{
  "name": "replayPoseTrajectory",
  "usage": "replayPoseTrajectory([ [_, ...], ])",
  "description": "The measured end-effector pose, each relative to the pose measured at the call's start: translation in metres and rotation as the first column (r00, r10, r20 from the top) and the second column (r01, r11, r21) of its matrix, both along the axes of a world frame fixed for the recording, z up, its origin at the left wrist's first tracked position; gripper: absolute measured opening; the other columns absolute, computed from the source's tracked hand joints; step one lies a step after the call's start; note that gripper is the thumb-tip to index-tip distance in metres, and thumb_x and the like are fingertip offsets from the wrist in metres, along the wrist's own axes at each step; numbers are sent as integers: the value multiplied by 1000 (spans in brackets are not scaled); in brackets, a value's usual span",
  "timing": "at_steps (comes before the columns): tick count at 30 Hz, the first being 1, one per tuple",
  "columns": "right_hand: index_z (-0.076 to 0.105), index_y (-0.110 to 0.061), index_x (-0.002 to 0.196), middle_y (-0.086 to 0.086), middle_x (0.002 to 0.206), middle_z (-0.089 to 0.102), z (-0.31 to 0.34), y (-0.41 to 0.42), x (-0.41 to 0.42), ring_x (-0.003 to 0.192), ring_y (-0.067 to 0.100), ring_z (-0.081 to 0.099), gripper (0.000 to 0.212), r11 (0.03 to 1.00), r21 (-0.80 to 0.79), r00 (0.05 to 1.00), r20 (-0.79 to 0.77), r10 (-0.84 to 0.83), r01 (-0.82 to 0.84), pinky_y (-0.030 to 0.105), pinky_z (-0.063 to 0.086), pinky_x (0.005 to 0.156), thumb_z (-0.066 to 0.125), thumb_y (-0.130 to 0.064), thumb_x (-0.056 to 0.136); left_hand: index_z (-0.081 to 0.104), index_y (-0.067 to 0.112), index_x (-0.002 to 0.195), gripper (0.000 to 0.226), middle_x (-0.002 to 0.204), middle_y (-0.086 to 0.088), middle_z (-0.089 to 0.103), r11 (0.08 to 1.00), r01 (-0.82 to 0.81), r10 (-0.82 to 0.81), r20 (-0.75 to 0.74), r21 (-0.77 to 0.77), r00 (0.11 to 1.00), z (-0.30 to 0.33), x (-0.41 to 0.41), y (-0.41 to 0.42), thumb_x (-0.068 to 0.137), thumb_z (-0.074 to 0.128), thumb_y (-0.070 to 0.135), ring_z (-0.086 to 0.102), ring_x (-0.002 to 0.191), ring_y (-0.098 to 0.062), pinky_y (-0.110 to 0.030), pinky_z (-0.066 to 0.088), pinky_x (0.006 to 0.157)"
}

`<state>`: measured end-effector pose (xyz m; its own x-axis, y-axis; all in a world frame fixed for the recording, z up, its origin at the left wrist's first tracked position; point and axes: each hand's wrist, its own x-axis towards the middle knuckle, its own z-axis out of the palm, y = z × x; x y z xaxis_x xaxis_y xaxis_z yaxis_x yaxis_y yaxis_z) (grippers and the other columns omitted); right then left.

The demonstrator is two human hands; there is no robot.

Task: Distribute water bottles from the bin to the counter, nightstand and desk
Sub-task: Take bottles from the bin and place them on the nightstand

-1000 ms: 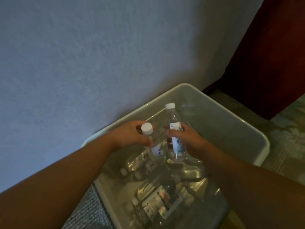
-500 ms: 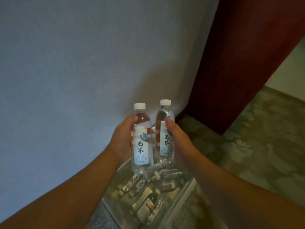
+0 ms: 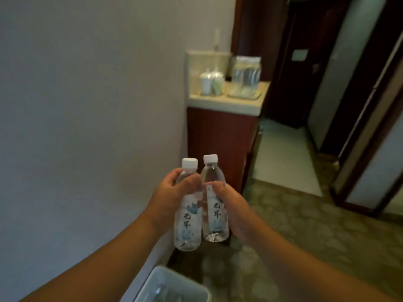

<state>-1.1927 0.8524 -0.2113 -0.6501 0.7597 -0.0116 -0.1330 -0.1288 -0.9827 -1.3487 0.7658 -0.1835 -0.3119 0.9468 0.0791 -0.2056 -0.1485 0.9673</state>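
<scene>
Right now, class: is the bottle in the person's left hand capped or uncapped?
Capped. A white cap sits on top of the left bottle, which the left hand grips upright. Whether the seal is unbroken cannot be told.

Both bottle labels [image 3: 188, 221] [image 3: 216, 214] carry two dark brush-style Chinese characters, not clearly legible.

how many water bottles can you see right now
2 clearly: one bottle gripped in the left hand, one bottle in the right hand, side by side. The bin below may hide more.
</scene>
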Motion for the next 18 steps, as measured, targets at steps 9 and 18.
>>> replayPoseTrajectory([
  [9,61,-15,127,16,120,72,169,-61,195,111,36,69,55,878,272,909,24,-415,394,63,49,100,55,-58,93,69,10,108,34,94,-15,73,914,372,-367,-63,163,928,168,172,13,83,76,32,71,81,-30,-40,57,69],
  [18,59,-16,128,14,123,69,248,-197,487,116,34,66,56,537,379,581,-1,-814,754,62,49,100,65,-55,88,70,22,99,18,93,-15,75,624,741,-743,-104,249,661,241,472,-33,84,77,28,74,80,-36,-49,59,69],
])
